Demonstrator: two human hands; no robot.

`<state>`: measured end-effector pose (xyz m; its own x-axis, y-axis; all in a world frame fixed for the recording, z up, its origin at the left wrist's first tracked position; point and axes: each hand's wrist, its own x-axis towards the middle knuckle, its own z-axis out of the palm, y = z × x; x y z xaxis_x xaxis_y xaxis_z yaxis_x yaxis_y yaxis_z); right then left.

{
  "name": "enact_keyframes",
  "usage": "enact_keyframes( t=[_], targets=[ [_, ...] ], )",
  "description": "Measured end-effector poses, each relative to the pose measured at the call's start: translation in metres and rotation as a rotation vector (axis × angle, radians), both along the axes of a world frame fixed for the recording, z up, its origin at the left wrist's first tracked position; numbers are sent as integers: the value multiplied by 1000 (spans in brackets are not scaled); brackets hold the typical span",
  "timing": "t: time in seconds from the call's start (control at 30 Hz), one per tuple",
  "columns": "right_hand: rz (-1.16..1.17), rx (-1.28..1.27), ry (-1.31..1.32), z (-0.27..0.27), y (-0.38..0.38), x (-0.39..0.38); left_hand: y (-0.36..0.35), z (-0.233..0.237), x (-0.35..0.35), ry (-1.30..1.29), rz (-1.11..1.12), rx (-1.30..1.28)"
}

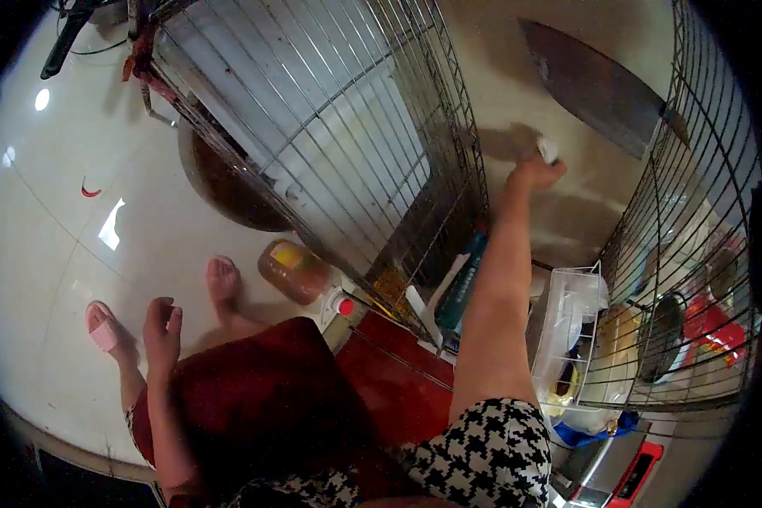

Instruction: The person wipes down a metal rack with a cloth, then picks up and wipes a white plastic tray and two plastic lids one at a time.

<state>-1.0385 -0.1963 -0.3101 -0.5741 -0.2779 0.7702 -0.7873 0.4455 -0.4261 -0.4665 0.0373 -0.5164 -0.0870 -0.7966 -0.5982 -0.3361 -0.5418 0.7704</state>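
My right hand reaches far forward between two wire racks, against a beige tiled surface. Its fingers are closed round a small white item, which looks like a crumpled cloth or tissue. To its upper right a large cleaver-like blade lies or hangs against the same surface. My left hand hangs low at the left, above the pale floor, fingers loosely curled and apart, with nothing visible in it.
Left of my right arm stands a wire rack with a white panel. A jug with a red cap sits below. At right are a white basket and another rack with packages. A brown round basin is at left.
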Motion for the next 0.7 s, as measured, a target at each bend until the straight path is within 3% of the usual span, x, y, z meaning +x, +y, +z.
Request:
enact_keyframes(
  t=[0.03, 0.07, 0.13, 0.17, 0.23, 0.27, 0.33, 0.37, 0.43, 0.47, 0.57, 0.7],
  targets=[
    [71, -193, -167, 2, 10, -9, 1, -1, 1, -21, -15, -28],
    [81, -194, -163, 1, 13, -29, 2, -3, 1, -17, -6, -30],
    [523, -467, -745, 0, 12, -56, 4, -4, -1, 3, 34, 7],
    [528, -468, -743, -5, 3, -57, 2, -3, -3, 5, 38, 3],
    [-136, 15, 297, -25, -29, -12, -1, 1, -2, 0, 0, 43],
    [-136, 15, 290, -26, -38, 10, -1, 1, -3, -7, -1, 42],
    [260, 361, 702, -25, -43, 39, 2, -2, -6, 25, 47, 79],
    [258, 363, 701, -25, -39, 40, 3, -4, -7, 25, 45, 80],
    [242, 620, 718, -20, -27, 38, 6, -6, -7, 39, 51, 20],
    [231, 709, 357, -20, -19, 26, 6, -5, -5, 41, 52, 23],
    [322, 725, 506, -33, -5, 25, 1, -1, -4, 23, 60, -31],
    [538, 698, 442, -44, -50, 77, 8, -5, 2, 31, 110, 35]
  ],
)
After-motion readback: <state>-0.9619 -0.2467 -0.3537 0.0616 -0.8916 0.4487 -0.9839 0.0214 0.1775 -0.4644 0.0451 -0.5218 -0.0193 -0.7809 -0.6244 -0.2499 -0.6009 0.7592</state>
